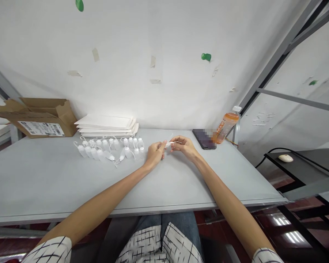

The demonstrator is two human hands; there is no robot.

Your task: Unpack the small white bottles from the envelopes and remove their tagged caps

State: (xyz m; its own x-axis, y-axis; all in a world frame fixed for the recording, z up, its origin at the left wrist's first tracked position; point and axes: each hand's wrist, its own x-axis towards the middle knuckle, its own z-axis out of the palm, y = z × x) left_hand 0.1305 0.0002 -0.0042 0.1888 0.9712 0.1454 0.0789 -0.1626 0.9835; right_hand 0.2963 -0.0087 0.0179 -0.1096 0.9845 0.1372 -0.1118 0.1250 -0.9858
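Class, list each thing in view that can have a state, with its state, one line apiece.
Left hand: closed on small white item
Right hand: fingertips pinching small white item
Small white item: held between both hands
Small white bottles: clustered, several tilted
Cardboard box: flaps open
White stack: piled flat, edges uneven
Drink bottle: capped, orange liquid inside
Dark phone: lying flat, partly pixelated

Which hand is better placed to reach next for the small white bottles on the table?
Probably the left hand: it is close to the bottles, while the right hand is farther off, nearer the phone. Both hands hold a small white piece, though.
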